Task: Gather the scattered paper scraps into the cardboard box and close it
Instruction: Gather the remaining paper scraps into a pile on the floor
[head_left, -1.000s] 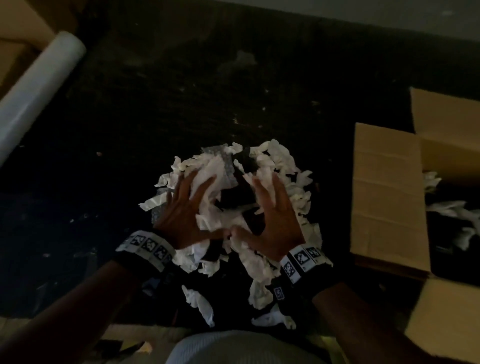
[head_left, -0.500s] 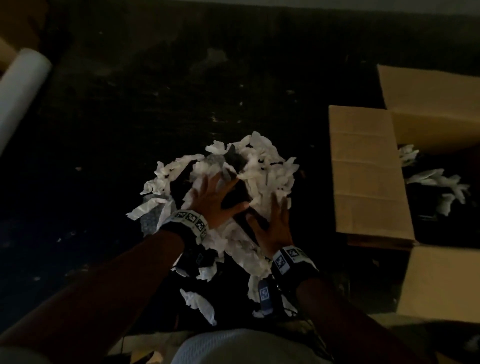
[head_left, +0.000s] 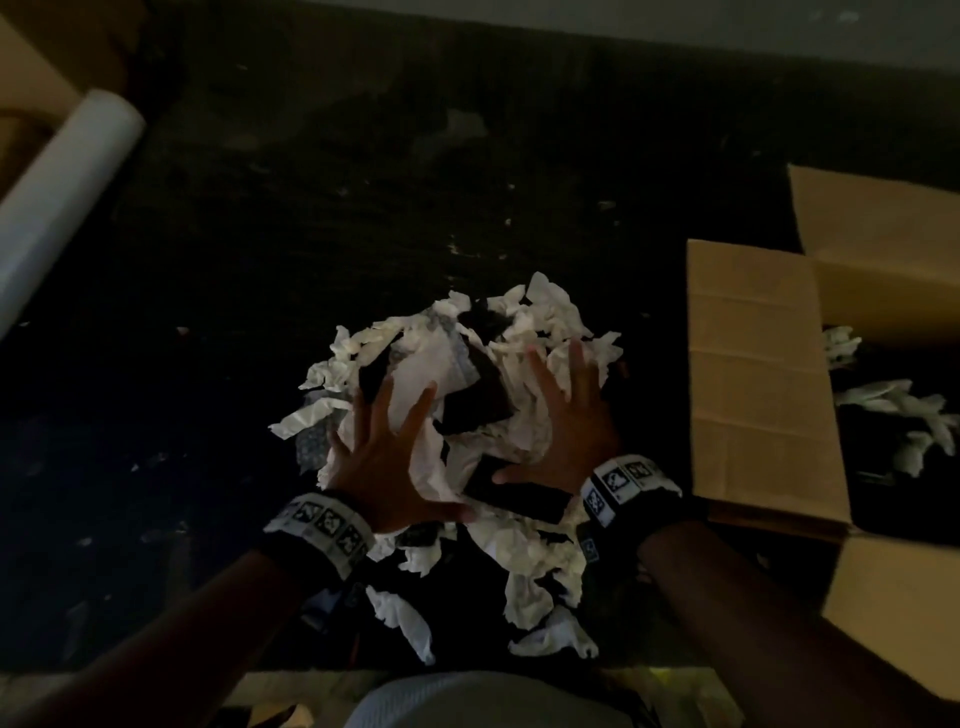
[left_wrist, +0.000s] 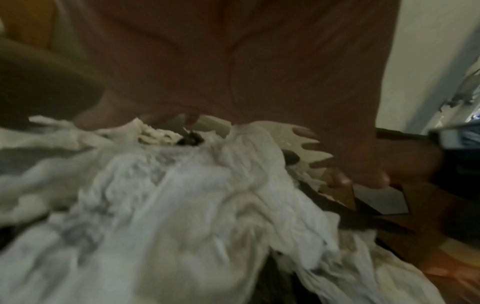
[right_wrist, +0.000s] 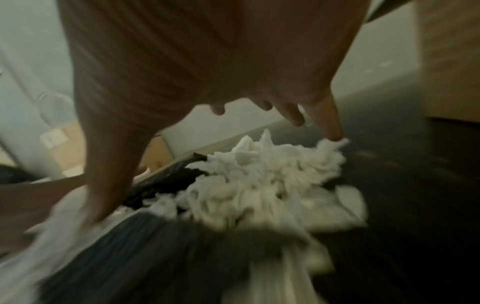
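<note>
Head view: cardboard box (head_left: 763, 379) open, scraps inside; both hands' fingers spread flat on paper scraps (head_left: 535, 332).

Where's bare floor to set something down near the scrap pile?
Bare dark floor lies beyond the scrap pile, between the white roll and the cardboard box. It is crowded under both hands and toward the body, with stray scraps.
</note>
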